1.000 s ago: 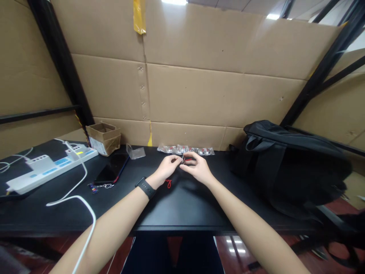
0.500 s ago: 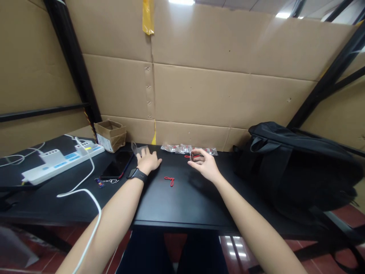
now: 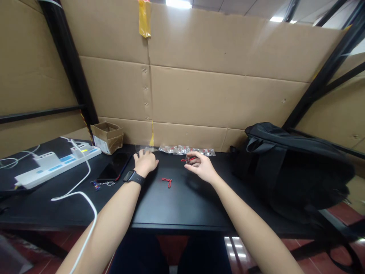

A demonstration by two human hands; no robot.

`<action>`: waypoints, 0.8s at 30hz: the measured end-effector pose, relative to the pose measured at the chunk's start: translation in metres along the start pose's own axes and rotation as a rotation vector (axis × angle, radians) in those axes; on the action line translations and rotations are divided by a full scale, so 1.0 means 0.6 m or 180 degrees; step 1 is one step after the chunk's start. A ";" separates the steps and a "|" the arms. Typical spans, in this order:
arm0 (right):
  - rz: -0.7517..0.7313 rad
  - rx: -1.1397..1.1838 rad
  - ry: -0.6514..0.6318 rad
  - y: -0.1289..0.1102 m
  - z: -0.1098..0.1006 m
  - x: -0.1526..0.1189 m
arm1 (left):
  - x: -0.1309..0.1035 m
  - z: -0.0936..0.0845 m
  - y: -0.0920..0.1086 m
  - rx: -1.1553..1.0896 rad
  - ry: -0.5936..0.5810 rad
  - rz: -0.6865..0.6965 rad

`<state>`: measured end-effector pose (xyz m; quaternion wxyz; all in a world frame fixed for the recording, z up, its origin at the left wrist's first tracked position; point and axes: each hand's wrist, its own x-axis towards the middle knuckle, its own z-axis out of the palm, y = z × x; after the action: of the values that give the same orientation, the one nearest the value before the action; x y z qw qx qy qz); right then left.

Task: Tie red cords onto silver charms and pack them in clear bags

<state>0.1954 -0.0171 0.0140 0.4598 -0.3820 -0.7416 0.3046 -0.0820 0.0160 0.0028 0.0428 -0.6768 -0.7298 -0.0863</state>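
Observation:
My left hand (image 3: 144,163), with a dark watch on its wrist, rests near the back of the black table (image 3: 159,213). Its fingers are spread and lie at the front edge of a flat clear plastic bag (image 3: 146,148). Between thumb and fingers, my right hand (image 3: 203,167) pinches a small round piece with a shiny rim (image 3: 187,159), raised above the table; its exact kind is too small to make out. Red cord (image 3: 183,160) shows beside that piece. A looped red cord (image 3: 167,182) lies on the table between my hands.
Several small clear packets (image 3: 182,149) line the table's back edge. A phone (image 3: 114,167), keyring (image 3: 107,183), open cardboard box (image 3: 107,139) and white power strip (image 3: 59,165) with a loose cable are on the left. A black backpack (image 3: 299,167) fills the right side.
My left hand has drawn back slightly from the plastic bag, which now lies flatter on the table. The right hand keeps its pinch on the round piece. The view has shifted a little.

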 end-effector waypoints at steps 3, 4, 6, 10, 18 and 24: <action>0.0012 -0.0013 0.0044 -0.001 -0.002 0.001 | 0.002 -0.006 -0.011 -0.0116 0.0286 -0.0076; 0.0012 -0.0007 0.0058 -0.001 -0.003 0.001 | 0.003 -0.009 -0.016 -0.0173 0.0393 -0.0111; 0.0001 0.0011 0.0080 -0.001 -0.006 0.002 | 0.004 -0.016 -0.029 -0.0301 0.0633 -0.0179; -0.0020 0.0013 0.0134 -0.002 -0.013 0.003 | 0.005 -0.040 -0.049 -0.0660 0.1266 -0.0223; 0.0008 0.0020 0.0343 0.000 -0.042 0.011 | 0.004 -0.057 -0.023 -0.1716 0.1107 0.0931; -0.0016 -0.0083 0.0413 0.015 -0.058 0.015 | -0.004 -0.024 0.018 -0.1028 0.0208 0.1524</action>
<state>0.2270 -0.0015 0.0243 0.5026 -0.4051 -0.7150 0.2684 -0.0721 0.0116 0.0173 -0.0229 -0.8248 -0.5243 -0.2106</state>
